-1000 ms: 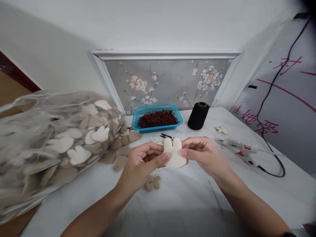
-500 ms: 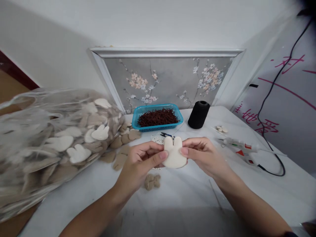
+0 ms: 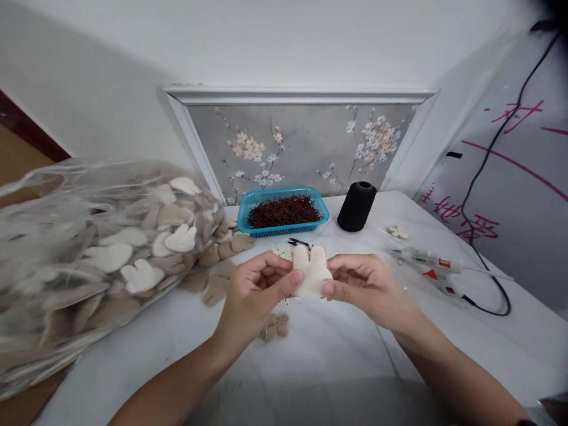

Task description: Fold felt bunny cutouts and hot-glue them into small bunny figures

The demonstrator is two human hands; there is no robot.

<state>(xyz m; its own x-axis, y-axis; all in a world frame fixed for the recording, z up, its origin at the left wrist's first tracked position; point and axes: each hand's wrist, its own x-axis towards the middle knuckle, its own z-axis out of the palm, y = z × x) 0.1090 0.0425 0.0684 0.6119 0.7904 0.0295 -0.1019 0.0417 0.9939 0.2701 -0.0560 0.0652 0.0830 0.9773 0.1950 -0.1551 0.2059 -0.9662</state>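
Note:
Between my two hands is a cream rabbit-head-shaped felt piece [image 3: 312, 269], held above the table with its two ears pointing up. My left hand [image 3: 261, 284] pinches its left side, thumb on the front. On its lower right edge the thumb of my right hand [image 3: 366, 287] presses, with the fingers behind. Below the left hand lies a small brown bear-shaped piece [image 3: 276, 327]. Just behind the rabbit piece are dark thread snips [image 3: 299, 242] and a white patch with dark specks [image 3: 282, 251], partly hidden.
A clear plastic bag [image 3: 102, 254] full of cream and brown felt pieces fills the left. Loose brown pieces [image 3: 218, 284] lie beside it. Behind stand a blue basket [image 3: 284, 229] of dark red-brown strands and a black thread cone [image 3: 357, 207]. A corded glue gun [image 3: 428, 258] lies right.
My right thumb has slid down from the middle of the rabbit piece's right side to its lower right edge. The piece has shifted slightly left; my left hand keeps its pinch.

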